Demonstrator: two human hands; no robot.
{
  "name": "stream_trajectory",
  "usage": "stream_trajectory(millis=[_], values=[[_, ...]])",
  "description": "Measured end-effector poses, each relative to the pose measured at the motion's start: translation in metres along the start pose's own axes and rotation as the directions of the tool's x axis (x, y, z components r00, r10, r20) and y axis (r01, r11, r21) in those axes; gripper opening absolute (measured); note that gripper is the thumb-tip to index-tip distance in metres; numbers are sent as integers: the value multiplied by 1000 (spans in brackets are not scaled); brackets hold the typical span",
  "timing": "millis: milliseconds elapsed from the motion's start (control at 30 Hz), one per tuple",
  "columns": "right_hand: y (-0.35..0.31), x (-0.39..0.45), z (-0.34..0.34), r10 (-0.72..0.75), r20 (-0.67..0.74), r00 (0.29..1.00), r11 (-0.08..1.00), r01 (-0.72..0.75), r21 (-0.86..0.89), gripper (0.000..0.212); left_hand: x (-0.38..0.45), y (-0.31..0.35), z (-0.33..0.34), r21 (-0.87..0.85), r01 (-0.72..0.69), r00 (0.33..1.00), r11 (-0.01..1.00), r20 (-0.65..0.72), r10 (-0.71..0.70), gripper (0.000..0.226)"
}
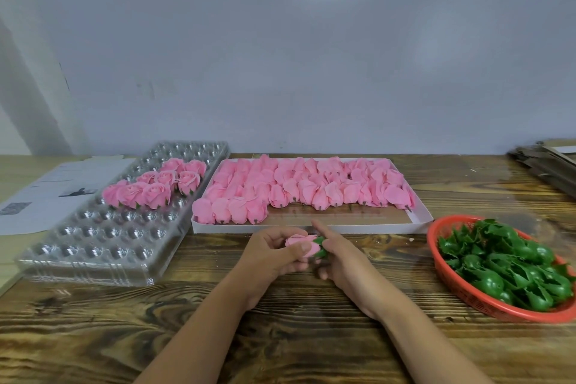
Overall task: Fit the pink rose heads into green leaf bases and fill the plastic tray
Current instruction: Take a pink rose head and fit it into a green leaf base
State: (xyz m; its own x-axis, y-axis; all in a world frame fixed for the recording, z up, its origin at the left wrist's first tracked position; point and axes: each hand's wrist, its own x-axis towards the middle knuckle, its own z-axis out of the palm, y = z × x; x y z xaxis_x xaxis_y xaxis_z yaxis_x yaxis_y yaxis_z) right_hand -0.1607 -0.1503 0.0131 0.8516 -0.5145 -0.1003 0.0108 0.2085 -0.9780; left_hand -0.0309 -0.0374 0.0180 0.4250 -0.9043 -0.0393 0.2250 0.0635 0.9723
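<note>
We've got our left hand (274, 251) gripping a pink rose head (300, 245); right hand (335, 251) pinches its green leaf base (321, 248) near centre.

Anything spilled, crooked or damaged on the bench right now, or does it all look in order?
Nothing stands out. The finished roses sit in the plastic tray, loose rose heads lie inside the white box, and the leaf bases stay in the red basket. Left hand and right hand hold one rose.
</note>
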Motion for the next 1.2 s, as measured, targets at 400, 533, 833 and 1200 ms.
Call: stream_trajectory(millis=[400, 533, 833, 1200], values=[[-1, -10, 7, -308, -274, 911, 949, 315, -19, 28, 0, 5, -2, -188, 7, 1000, 982, 13, -5, 22], [-3, -12, 7, -313, -250, 916, 946, 323, -2, 25, 0, 4, -3, -179, 9, 1000, 984, 11, -7, 24], [-7, -17, 6, -275, -216, 937, 956, 290, 40, 24, 0, 3, -3, -163, 2, 1000, 987, 9, 0, 29], [-9, -19, 5, -260, -206, 943, 955, 283, 89, 24, 1, 4, -3, -191, 9, 1000, 981, -5, -10, 26]])
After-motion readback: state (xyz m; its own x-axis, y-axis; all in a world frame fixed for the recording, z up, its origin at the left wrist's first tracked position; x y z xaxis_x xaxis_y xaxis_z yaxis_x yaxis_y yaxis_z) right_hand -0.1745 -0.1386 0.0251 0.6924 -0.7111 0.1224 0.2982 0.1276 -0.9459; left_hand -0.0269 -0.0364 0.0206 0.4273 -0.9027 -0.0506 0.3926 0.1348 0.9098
